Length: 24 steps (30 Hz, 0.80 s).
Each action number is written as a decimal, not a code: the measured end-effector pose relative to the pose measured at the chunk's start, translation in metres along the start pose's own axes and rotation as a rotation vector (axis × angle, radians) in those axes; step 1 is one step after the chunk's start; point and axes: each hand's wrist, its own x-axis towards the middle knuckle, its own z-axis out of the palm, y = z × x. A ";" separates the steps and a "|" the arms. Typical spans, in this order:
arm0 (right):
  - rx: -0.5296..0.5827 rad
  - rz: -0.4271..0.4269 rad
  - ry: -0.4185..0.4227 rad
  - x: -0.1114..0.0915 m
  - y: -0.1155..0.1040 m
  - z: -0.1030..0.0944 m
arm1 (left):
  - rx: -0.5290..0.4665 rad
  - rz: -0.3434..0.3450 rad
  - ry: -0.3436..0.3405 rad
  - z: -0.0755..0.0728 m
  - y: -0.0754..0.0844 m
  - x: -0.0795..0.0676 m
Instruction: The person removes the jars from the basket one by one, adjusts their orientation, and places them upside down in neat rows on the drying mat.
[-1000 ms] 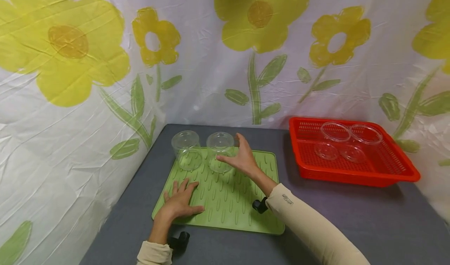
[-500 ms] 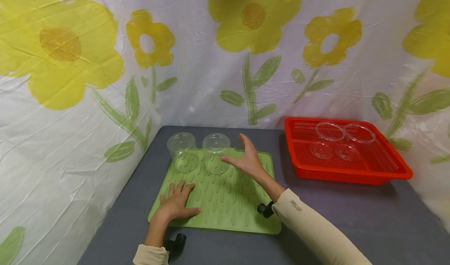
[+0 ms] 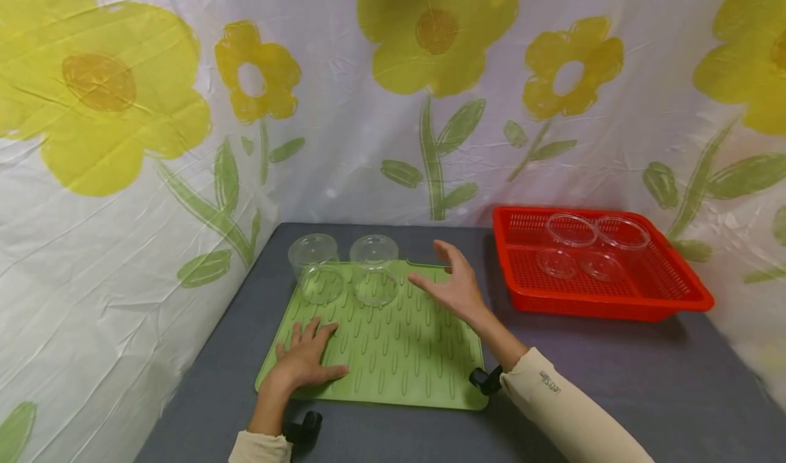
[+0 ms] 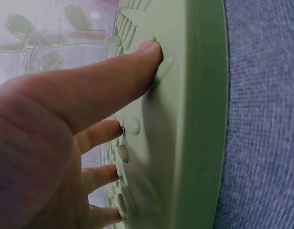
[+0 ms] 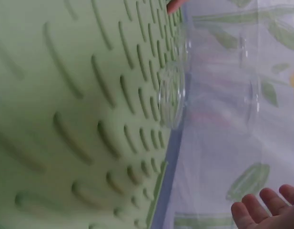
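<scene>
Two clear plastic cups stand side by side at the back of a green ridged mat point(image 3: 405, 354): a left cup point(image 3: 314, 272) and a right cup point(image 3: 374, 272). They look upside down, with the wider rim on the mat. My left hand point(image 3: 303, 361) rests on the mat's front left with fingers spread; in the left wrist view its thumb and fingertips touch the mat. My right hand point(image 3: 457, 287) is in the air to the right of the right cup, thumb and fingers apart, holding nothing. The right wrist view shows its fingertips point(image 5: 266, 207) apart from the cups.
A red plastic basket point(image 3: 602, 306) stands at the back right of the dark grey table point(image 3: 583, 381). Several clear round plastic pieces point(image 3: 571, 230) lie in it. A white cloth with yellow flowers point(image 3: 331, 108) hangs behind and along the left.
My right hand has let go of the right cup and drawn away to the right. The left hand stays on the mat, and the head view has shifted slightly.
</scene>
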 end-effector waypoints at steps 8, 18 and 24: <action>0.030 -0.073 0.119 -0.011 0.009 -0.027 | -0.002 -0.003 -0.013 0.000 -0.001 -0.001; 0.096 -0.128 0.305 -0.020 0.022 -0.066 | -0.010 0.006 -0.021 0.002 0.001 0.000; 0.042 -0.128 0.381 -0.023 0.015 -0.091 | -0.008 0.019 -0.006 0.000 0.000 0.000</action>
